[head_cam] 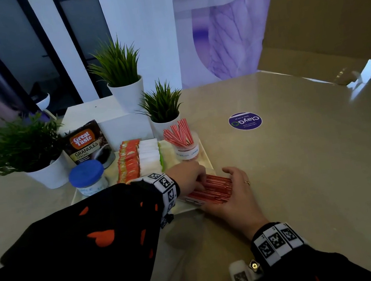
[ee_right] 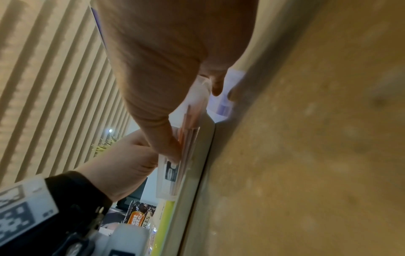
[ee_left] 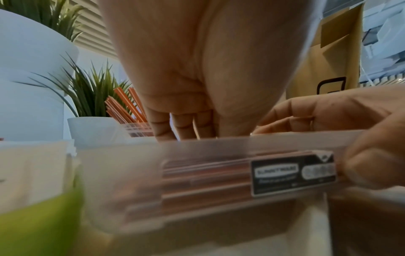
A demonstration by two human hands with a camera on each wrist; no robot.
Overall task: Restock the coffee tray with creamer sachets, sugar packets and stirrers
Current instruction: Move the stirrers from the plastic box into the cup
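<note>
A white tray (head_cam: 206, 155) holds rows of orange sachets (head_cam: 128, 162) and white packets (head_cam: 149, 156). A clear cup (head_cam: 185, 149) of red-striped stirrers stands behind them. At the tray's front right corner lies a clear box (head_cam: 208, 188) full of red stirrers (ee_left: 208, 180). My right hand (head_cam: 224, 189) grips this box from the right, thumb at the near end (ee_left: 377, 155). My left hand (head_cam: 197, 182) reaches in from above, fingers (ee_left: 181, 126) curled onto the stirrers inside. Its fingertips are hidden behind the box wall.
Three green plants in white pots (head_cam: 48, 173) (head_cam: 128, 93) (head_cam: 165, 124) stand behind and left of the tray. A coffee granules pouch (head_cam: 86, 144) and a blue-lidded jar (head_cam: 88, 177) are at its left. A purple round sticker (head_cam: 245, 120) marks the tabletop; cardboard (head_cam: 330, 24) rises at back right.
</note>
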